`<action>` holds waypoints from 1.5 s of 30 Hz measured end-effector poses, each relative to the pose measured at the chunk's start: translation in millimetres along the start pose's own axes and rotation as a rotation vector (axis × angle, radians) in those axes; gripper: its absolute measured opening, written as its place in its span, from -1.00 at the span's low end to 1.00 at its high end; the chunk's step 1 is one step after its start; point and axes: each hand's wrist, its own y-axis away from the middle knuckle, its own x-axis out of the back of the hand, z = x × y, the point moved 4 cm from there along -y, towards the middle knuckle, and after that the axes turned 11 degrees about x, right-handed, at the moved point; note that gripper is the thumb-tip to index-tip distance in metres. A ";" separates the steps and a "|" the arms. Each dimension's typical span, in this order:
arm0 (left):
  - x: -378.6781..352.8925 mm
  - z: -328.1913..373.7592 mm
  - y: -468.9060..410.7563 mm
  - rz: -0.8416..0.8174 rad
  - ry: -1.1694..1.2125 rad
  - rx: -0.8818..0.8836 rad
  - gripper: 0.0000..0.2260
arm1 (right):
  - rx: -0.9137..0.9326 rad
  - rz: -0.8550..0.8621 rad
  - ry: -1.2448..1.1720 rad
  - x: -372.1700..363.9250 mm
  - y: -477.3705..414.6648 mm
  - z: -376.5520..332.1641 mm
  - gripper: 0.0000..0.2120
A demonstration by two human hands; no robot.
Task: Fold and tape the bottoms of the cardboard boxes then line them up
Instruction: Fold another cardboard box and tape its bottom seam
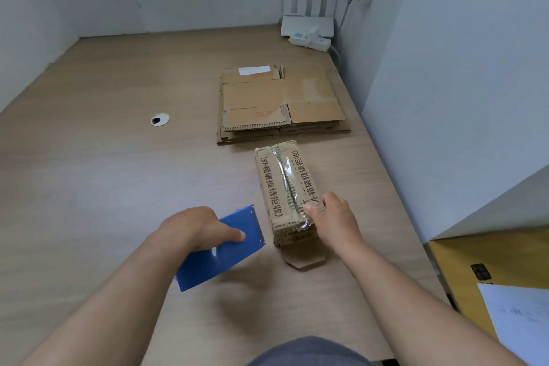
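The box (285, 184) runs lengthwise away from the right hand (332, 217) gripping its near end; the left hand (199, 226) beside it seemingly clamps the tape cutter (219, 252).

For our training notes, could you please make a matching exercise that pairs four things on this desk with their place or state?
Things:
1. blue tape cutter
2. taped box
3. flat cardboard stack
4. power strip

Places or states:
A. in the far right corner, by the wall
B. held by the left hand
C. lying flat just beyond the box
D. gripped at its near end by the right hand

Pairs: 1-B, 2-D, 3-C, 4-A.
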 end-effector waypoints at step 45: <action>-78.4 59.2 -1.4 0.329 0.719 -0.129 -0.58 | 0.085 -0.137 0.115 -1.8 -5.7 -18.8 -0.66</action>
